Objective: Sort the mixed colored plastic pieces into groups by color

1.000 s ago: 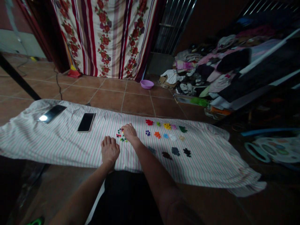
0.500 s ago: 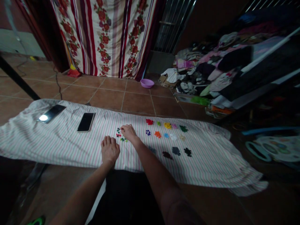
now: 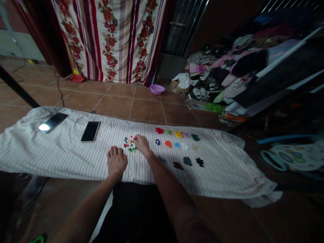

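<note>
Just left of the right hand (image 3: 142, 144), a cluster of small coloured pieces (image 3: 131, 148); fingertips close together, any hold too small to tell. By the tabletop's (image 3: 217, 175) near edge, the left hand (image 3: 116, 162), grip unclear; room leftward to the black phone (image 3: 90, 131).

From my remote station I make out a bare left hand (image 3: 116, 161) and bare right hand (image 3: 142, 145), both forearms uncovered. A dark sleeve (image 3: 198, 224) wraps the right upper arm, its edge blurred; plain black clothing (image 3: 136, 212) covers the lap.
</note>
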Demonstrator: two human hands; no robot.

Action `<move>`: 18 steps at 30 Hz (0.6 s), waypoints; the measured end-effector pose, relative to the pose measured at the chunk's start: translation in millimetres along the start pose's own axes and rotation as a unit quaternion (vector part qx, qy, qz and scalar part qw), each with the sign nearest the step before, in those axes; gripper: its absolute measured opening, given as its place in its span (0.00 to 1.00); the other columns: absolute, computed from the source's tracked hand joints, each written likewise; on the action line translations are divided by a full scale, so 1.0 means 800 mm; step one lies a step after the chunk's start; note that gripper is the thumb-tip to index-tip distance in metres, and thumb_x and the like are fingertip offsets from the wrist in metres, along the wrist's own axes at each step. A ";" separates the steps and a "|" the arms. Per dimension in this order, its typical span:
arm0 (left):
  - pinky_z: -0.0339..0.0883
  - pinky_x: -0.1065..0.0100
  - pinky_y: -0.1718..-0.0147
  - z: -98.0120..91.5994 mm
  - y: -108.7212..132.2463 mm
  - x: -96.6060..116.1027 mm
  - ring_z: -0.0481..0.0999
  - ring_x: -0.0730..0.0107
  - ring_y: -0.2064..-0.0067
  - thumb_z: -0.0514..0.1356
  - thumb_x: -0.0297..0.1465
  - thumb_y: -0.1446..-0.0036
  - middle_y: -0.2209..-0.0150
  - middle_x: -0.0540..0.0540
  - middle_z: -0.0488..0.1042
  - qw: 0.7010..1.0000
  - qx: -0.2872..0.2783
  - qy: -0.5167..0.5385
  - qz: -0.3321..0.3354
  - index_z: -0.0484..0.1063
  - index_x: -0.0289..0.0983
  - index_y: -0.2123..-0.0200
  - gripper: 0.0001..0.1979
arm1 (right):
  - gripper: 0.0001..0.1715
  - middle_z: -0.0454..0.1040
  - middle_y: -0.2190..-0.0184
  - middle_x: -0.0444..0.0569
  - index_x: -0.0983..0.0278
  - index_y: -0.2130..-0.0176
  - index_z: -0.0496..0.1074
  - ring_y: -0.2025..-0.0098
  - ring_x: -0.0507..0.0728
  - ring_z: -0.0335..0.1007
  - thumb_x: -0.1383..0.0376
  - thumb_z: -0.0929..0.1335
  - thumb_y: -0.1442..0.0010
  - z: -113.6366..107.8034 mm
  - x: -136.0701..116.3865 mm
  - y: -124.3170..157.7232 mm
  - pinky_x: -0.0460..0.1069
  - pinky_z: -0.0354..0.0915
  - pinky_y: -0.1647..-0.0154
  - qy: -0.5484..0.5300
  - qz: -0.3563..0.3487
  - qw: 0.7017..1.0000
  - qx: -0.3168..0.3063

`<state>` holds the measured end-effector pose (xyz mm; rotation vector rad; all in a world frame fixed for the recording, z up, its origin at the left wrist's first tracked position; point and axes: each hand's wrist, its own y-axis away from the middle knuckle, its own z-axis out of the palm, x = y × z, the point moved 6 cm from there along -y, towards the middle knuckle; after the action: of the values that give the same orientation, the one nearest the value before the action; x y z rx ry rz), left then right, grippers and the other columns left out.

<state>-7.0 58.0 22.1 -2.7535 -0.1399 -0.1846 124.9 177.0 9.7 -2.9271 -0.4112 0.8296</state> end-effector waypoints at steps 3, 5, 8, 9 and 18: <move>0.56 0.53 0.48 -0.002 0.000 0.001 0.65 0.51 0.44 0.47 0.31 0.40 0.50 0.33 0.68 1.000 -0.002 -0.010 0.000 0.69 0.33 0.60 0.13 | 0.10 0.79 0.64 0.46 0.59 0.60 0.74 0.58 0.55 0.70 0.68 0.65 0.39 -0.003 0.000 0.004 0.47 0.61 0.55 0.005 0.004 1.000 0.000; 0.56 0.54 0.48 -0.002 -0.001 0.001 0.65 0.50 0.44 0.47 0.31 0.40 0.50 0.33 0.68 1.000 -0.001 -0.014 0.000 0.69 0.32 0.60 0.13 | 0.10 0.79 0.64 0.45 0.58 0.59 0.74 0.57 0.55 0.70 0.68 0.64 0.39 -0.003 0.001 0.005 0.46 0.61 0.55 0.005 0.007 1.000 -0.002; 0.57 0.54 0.48 -0.001 -0.001 0.001 0.65 0.51 0.44 0.48 0.31 0.40 0.50 0.33 0.69 1.000 0.005 -0.021 0.003 0.69 0.32 0.59 0.13 | 0.13 0.80 0.63 0.44 0.57 0.58 0.75 0.59 0.54 0.72 0.67 0.63 0.38 -0.002 0.004 0.004 0.46 0.62 0.55 0.000 0.021 1.000 -0.005; 0.57 0.54 0.48 0.000 0.000 0.001 0.65 0.51 0.45 0.48 0.31 0.40 0.50 0.33 0.69 1.000 0.006 -0.023 0.003 0.69 0.32 0.60 0.13 | 0.14 0.80 0.63 0.44 0.56 0.58 0.75 0.59 0.54 0.72 0.67 0.63 0.38 -0.001 0.005 0.004 0.46 0.62 0.56 -0.006 0.030 1.000 -0.003; 0.57 0.55 0.49 -0.001 0.000 0.001 0.66 0.51 0.45 0.49 0.31 0.40 0.51 0.34 0.70 0.999 0.011 -0.030 0.007 0.70 0.32 0.59 0.13 | 0.14 0.79 0.63 0.42 0.56 0.60 0.77 0.61 0.53 0.73 0.67 0.64 0.42 -0.002 0.036 0.015 0.46 0.65 0.57 -0.175 0.106 0.977 0.065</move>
<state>-6.3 57.7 22.6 -2.7375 -0.1368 -0.0970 152.2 173.3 -4.9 -2.7359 -0.0552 1.3534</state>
